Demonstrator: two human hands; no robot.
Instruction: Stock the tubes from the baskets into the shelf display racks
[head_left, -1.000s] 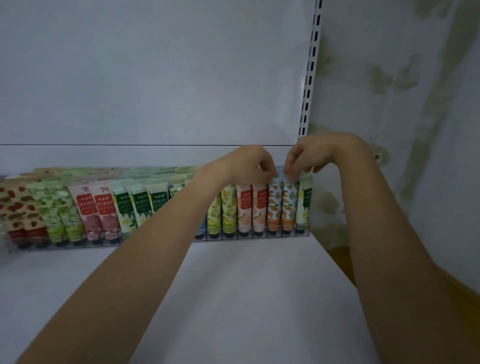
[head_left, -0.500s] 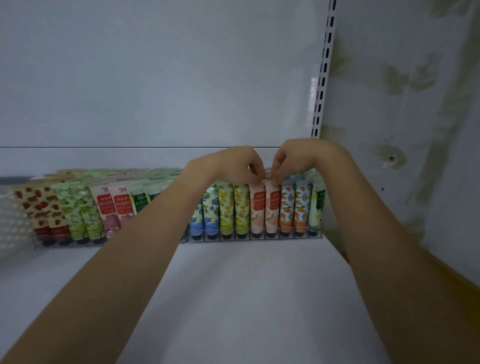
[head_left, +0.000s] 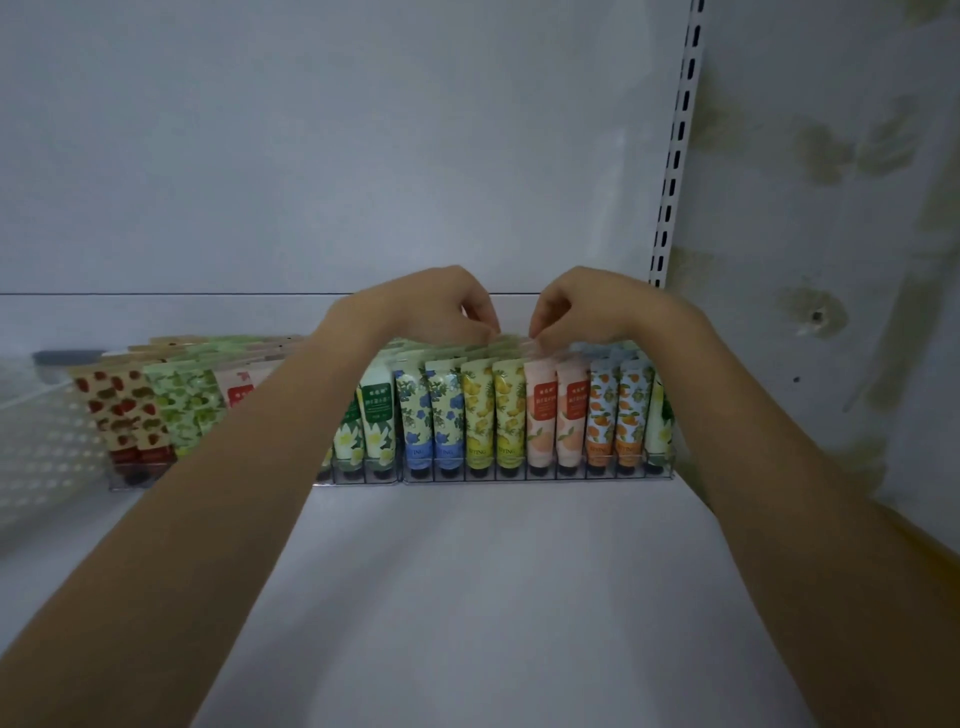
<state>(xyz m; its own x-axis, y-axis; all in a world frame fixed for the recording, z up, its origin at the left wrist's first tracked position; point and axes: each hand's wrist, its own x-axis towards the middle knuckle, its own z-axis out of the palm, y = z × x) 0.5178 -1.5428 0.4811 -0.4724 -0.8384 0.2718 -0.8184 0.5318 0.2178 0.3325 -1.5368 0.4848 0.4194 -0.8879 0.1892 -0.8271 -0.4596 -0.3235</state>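
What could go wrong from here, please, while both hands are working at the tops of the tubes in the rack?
1. The left hand and right hand both curl their fingers at the tops of tightly packed rows. A tug there could tip the neighbouring lemon tubes or peach tubes in the clear rack.
2. The left forearm crosses in front of the rack beside the white-flower tubes and could knock them forward.

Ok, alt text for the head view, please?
The left hand and right hand pinch the top edges of colourful tubes standing in a clear rack at the back of a white shelf. A white perforated basket sits far left.
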